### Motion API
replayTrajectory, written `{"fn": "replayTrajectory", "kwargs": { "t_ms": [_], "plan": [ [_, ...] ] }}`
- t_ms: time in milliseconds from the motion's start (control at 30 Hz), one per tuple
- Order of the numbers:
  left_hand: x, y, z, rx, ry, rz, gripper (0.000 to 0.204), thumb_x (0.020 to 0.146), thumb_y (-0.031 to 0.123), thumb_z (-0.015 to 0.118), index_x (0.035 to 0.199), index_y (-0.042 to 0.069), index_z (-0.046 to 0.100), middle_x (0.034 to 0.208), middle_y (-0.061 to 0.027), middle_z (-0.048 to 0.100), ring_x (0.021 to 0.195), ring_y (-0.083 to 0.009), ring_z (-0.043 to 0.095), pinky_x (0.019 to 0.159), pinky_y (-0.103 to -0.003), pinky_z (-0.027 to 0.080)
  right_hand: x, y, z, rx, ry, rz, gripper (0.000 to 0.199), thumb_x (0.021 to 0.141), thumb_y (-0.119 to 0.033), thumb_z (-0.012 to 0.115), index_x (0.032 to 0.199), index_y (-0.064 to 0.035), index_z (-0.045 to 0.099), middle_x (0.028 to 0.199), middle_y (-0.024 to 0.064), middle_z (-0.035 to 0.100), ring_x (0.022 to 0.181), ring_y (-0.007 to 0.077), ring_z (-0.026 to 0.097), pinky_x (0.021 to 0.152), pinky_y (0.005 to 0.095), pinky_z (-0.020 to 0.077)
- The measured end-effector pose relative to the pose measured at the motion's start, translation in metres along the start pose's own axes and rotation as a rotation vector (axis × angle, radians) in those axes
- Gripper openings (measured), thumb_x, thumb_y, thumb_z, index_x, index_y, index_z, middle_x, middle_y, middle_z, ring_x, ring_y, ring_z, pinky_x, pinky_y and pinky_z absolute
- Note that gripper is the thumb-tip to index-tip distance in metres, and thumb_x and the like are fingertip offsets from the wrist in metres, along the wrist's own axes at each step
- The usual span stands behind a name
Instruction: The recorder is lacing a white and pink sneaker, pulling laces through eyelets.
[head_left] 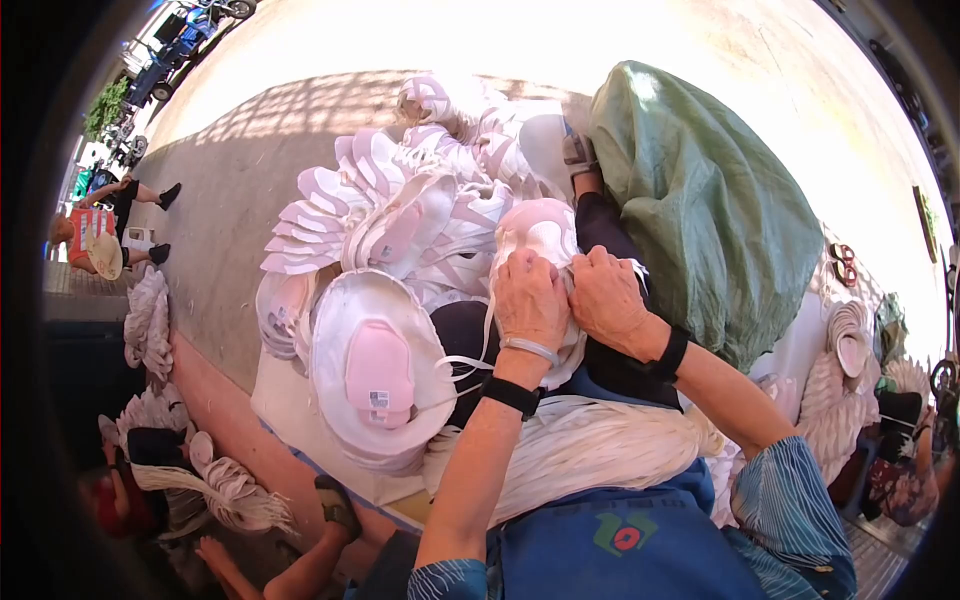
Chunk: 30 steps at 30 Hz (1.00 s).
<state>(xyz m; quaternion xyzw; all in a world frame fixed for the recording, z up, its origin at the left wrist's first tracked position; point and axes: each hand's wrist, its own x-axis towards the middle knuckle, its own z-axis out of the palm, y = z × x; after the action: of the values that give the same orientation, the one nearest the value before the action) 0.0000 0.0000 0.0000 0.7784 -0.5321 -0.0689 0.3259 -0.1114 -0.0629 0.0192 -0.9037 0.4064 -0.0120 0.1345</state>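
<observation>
Both hands work on one pale pink and white sun hat (540, 230) held over my lap. My left hand (528, 298) grips its near edge, fingers curled over the fabric. My right hand (606, 296) presses against the same hat right beside it. A white cord (470, 362) hangs from the hat toward my left wrist. A thick bundle of white cords (580, 450) lies across my blue apron (620, 540). Just left of my hands rests a stack of finished white hats (375, 375) with a pink crown on top.
A heap of pink and white hats (400, 210) covers the ground ahead. A big green sack (700, 200) bulges on the right. More hats (850, 345) pile at far right, and cord bundles (220, 490) lie at lower left. Another person (110, 225) sits at far left.
</observation>
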Motion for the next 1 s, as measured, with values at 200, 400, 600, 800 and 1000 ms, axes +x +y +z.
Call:
{"fn": "replayTrajectory", "kwargs": {
  "t_ms": [200, 400, 600, 800, 1000],
  "plan": [
    [-0.004, 0.002, -0.002, -0.067, 0.03, 0.028, 0.013, 0.072, 0.007, 0.069, 0.08, 0.006, 0.06, 0.1, -0.0127, 0.055, 0.095, -0.0338, 0.053, 0.083, -0.042, 0.044, -0.001, 0.013, -0.006, -0.036, -0.075, -0.212, 0.02, 0.077, -0.015, 0.06, 0.09, 0.0002, 0.061, 0.091, 0.0173, 0.058, 0.09, 0.0298, 0.056, 0.077, 0.0427, 0.0443],
    [-0.006, 0.003, 0.0, -0.08, 0.047, 0.035, 0.011, 0.072, 0.007, 0.069, 0.08, 0.005, 0.062, 0.104, -0.0134, 0.056, 0.098, -0.0346, 0.054, 0.085, -0.042, 0.044, -0.004, 0.02, 0.001, 0.264, 0.008, -0.208, 0.015, 0.077, -0.011, 0.057, 0.088, -0.0001, 0.058, 0.085, 0.0164, 0.055, 0.088, 0.0321, 0.054, 0.073, 0.0435, 0.0422],
    [-0.005, 0.008, -0.009, -0.038, 0.021, 0.124, 0.012, 0.074, 0.007, 0.068, 0.085, 0.005, 0.064, 0.108, -0.0154, 0.056, 0.1, -0.036, 0.054, 0.086, -0.042, 0.045, -0.009, 0.017, -0.001, 0.367, 0.12, -0.245, 0.015, 0.076, -0.008, 0.056, 0.089, 0.0002, 0.057, 0.084, 0.017, 0.055, 0.085, 0.0332, 0.054, 0.073, 0.0436, 0.0428],
    [-0.001, 0.004, -0.01, -0.024, 0.011, 0.101, 0.01, 0.077, 0.005, 0.064, 0.087, 0.002, 0.061, 0.109, -0.0171, 0.055, 0.099, -0.0369, 0.055, 0.084, -0.043, 0.046, -0.009, 0.013, -0.003, 0.442, 0.076, -0.172, 0.023, 0.076, -0.006, 0.055, 0.097, 0.0008, 0.059, 0.09, 0.0169, 0.056, 0.087, 0.0347, 0.055, 0.074, 0.0445, 0.0441],
    [-0.008, -0.007, -0.043, -0.208, -0.105, -0.045, 0.012, 0.08, 0.005, 0.063, 0.088, -0.001, 0.057, 0.108, -0.0185, 0.059, 0.095, -0.0368, 0.059, 0.081, -0.041, 0.048, -0.008, 0.013, -0.026, 0.44, 0.293, -0.26, 0.024, 0.077, -0.006, 0.063, 0.101, -0.0022, 0.062, 0.099, 0.0145, 0.054, 0.091, 0.0321, 0.054, 0.078, 0.0392, 0.0444]
  ]
}}
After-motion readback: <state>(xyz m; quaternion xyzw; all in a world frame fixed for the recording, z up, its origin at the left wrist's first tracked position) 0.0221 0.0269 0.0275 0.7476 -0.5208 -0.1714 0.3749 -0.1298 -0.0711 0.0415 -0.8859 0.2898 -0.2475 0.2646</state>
